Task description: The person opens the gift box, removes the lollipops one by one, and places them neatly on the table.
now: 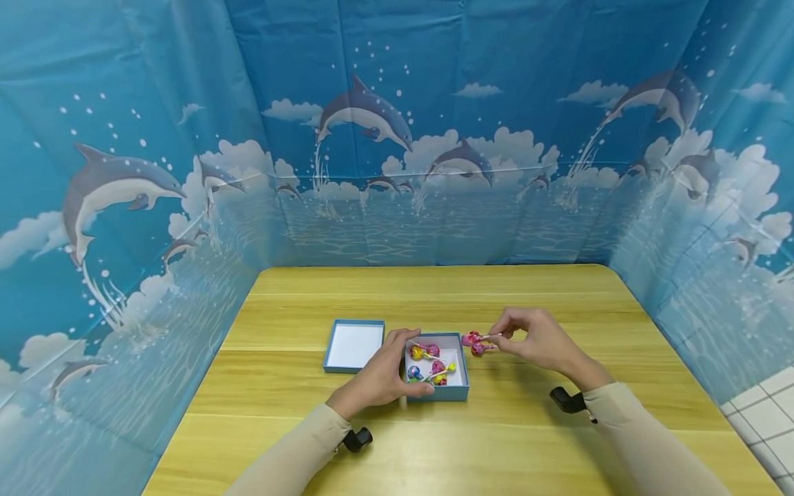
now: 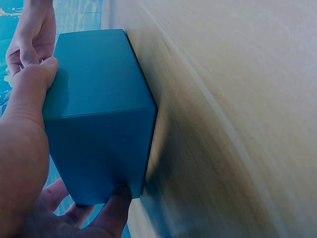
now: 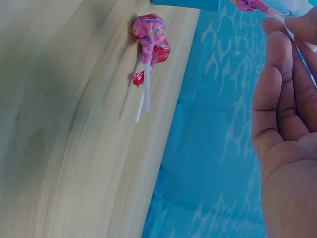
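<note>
Blue dolphin-print curtain (image 1: 384, 41) wraps the left, back and right sides of the wooden table (image 1: 434, 448) on my feed. Going left to right: left of the table's middle there's a shallow lid (image 1: 355, 344) with a white inside and blue rim. Next to it, the left hand (image 1: 383, 372) hooks the left side of a blue box (image 1: 443, 394), fingers bent over by its far-left corner, thumb pressed on the near wall. From the head cam that hand covers most of the box's left rim plus a bit of the lid's right edge.

Box sits about midway between the table's left and right edges, with a handful of wrapped lollipops (image 1: 417, 353) inside, yellow, pink and blue. Wrapper print is too small for me to read.

Just off the box's right wall, the right hand (image 1: 536, 337) has thumb and fingertips nipped together on the stick of a pink lollipop (image 3: 245, 5), held above the table, wrist angled in from the near right. Right wrist cam also gets me two loose lollipops (image 3: 148, 27) lying on the table, sticks side by side. Far right, past the table's edge: white floor tiles (image 1: 766, 417).
</note>
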Tool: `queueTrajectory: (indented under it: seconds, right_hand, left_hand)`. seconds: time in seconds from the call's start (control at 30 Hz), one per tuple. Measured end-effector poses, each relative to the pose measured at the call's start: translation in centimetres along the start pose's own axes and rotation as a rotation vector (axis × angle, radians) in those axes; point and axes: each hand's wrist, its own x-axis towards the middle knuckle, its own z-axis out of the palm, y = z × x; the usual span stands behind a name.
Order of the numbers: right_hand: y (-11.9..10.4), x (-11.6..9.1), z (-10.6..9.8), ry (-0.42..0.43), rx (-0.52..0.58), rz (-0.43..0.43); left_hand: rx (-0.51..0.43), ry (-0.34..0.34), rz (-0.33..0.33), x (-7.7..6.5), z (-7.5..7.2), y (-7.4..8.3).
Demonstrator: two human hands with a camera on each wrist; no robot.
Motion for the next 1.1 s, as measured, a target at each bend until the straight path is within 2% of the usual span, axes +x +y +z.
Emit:
queueTrajectory:
  seconds: [0.5, 0.87, 1.1]
  right_hand:
    - [1.3, -1.5, -0.6, -0.044, 0.060, 0.113]
    - [2.6, -2.2, 0.3, -0.086, 0.084, 0.143]
    - [3.0, -2.5, 0.8, -0.115, 0.065, 0.191]
  left_hand:
    - [0.007, 0.004, 0.008, 0.0, 0.0, 0.0]
    - [0.007, 0.008, 0.012, 0.0, 0.1, -0.1]
    - [0.008, 0.008, 0.012, 0.0, 0.1, -0.2]
